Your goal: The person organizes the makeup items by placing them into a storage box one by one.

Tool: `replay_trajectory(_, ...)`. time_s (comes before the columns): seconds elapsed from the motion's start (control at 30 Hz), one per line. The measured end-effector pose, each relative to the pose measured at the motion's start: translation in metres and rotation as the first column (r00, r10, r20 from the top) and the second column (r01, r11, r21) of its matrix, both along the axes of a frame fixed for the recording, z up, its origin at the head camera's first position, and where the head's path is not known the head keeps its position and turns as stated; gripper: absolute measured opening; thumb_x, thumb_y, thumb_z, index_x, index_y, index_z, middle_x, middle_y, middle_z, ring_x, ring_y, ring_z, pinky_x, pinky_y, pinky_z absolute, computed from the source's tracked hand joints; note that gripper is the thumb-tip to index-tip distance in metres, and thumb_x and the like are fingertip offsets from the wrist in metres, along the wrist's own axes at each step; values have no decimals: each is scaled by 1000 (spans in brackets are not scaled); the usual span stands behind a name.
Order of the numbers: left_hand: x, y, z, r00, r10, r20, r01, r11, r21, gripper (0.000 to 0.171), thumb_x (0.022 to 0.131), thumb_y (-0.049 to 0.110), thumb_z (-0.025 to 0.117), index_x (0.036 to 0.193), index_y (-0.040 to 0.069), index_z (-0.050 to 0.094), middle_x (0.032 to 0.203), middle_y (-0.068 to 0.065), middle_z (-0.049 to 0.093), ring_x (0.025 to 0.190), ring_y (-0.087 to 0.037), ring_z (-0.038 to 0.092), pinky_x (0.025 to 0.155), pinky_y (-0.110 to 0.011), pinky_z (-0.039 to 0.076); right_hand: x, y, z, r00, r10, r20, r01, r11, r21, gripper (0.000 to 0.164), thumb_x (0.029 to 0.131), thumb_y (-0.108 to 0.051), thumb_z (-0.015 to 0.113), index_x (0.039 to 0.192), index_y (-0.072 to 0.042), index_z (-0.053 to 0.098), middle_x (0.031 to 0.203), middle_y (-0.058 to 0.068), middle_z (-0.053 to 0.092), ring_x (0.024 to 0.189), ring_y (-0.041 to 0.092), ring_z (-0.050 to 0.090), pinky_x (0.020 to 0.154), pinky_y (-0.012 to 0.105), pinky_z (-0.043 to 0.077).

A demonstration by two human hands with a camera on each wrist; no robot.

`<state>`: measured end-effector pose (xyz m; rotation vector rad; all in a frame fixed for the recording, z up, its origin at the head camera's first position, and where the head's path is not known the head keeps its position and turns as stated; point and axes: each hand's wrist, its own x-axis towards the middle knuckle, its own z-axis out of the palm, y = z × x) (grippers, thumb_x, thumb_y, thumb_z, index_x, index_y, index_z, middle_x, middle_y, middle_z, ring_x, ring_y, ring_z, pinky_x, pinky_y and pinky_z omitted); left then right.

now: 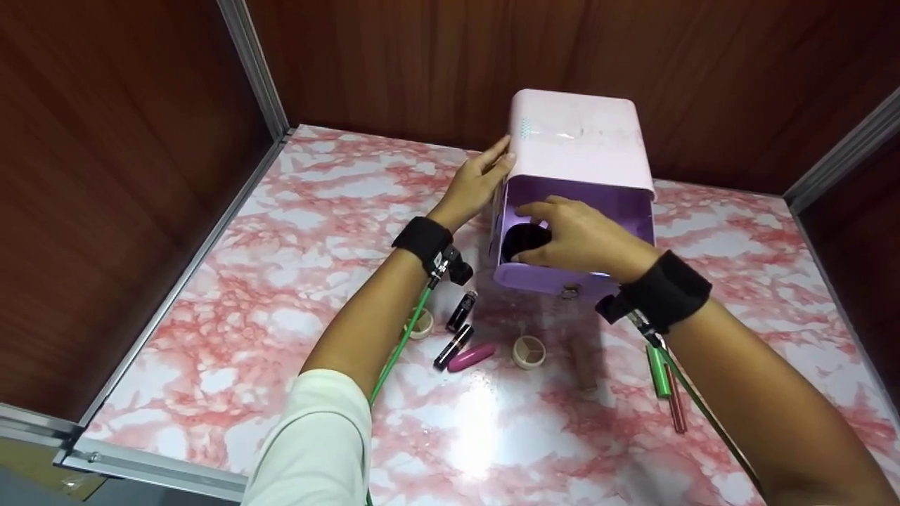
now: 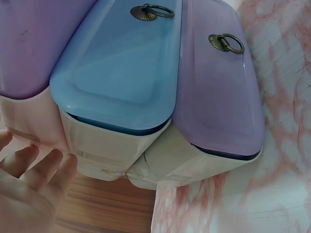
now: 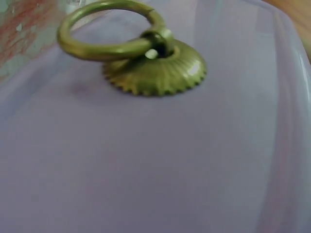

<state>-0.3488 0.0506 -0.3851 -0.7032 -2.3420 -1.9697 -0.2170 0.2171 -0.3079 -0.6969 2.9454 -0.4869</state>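
Observation:
A pink drawer cabinet (image 1: 576, 140) stands near the back wall with its top purple drawer (image 1: 598, 197) pulled out. My right hand (image 1: 587, 235) reaches into that drawer, thumb and fingers around a black round object (image 1: 524, 240); its exact kind cannot be made out. My left hand (image 1: 474, 183) rests against the cabinet's left side, and its fingers look extended in the left wrist view. Below the top drawer, a blue drawer (image 2: 121, 63) and a lower purple drawer (image 2: 218, 92) are closed or nearly so. A brass ring handle (image 3: 155, 68) fills the right wrist view.
On the marbled table (image 1: 232, 295) lie two black tubes (image 1: 462, 311), a pink oval item (image 1: 472, 357), a small round divided pot (image 1: 529, 352), another round pot (image 1: 420, 323), a green tube (image 1: 658, 370) and a thin reddish tube (image 1: 676, 404). Wooden panels (image 1: 394, 63) enclose the table.

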Motion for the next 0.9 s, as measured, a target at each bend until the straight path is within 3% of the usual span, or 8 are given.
replay_trajectory(0.27,-1,1,0,1000,12,-4,-12,1000,5,54,99,45,52,148,23,43,146,-4,46,124,-6,48,98,-15,36,-3,-1,3,997,-13,75,8,997,79,64,78,-45,77,130,-13,62,114,10,57,100,26,55,89,44,44)
replay_trajectory(0.4,-1,2,1,1000,14,-12,-14,1000,6,54,100,44,52,148,22,42,147,-4,44,126,-6,46,99,-15,35,-2,-1,1,998,-14,67,8,996,89,60,80,-44,75,130,-13,62,109,9,56,96,26,55,87,44,44)
replay_trajectory(0.53,-2,4,5,999,14,-32,-15,1000,-11,55,100,44,51,149,20,41,147,-5,43,127,-7,45,100,-15,33,0,9,3,999,12,31,-13,999,43,59,84,-45,73,131,-10,61,116,11,58,102,27,56,90,45,44)
replay_trajectory(0.73,-4,5,6,999,18,-47,-18,1000,9,55,99,46,52,147,20,44,147,-1,45,128,-6,44,102,-15,31,17,37,9,991,19,-131,-44,981,-189,47,90,-35,71,128,-9,63,118,8,63,106,26,58,88,47,46)
replay_trajectory(0.9,2,-2,-1,997,38,-65,-36,999,32,48,100,39,54,143,18,49,144,1,48,129,-6,44,102,-15,31,33,61,1,937,3,-348,-123,938,-324,34,90,-21,73,121,-9,68,115,3,65,109,24,58,94,43,42)
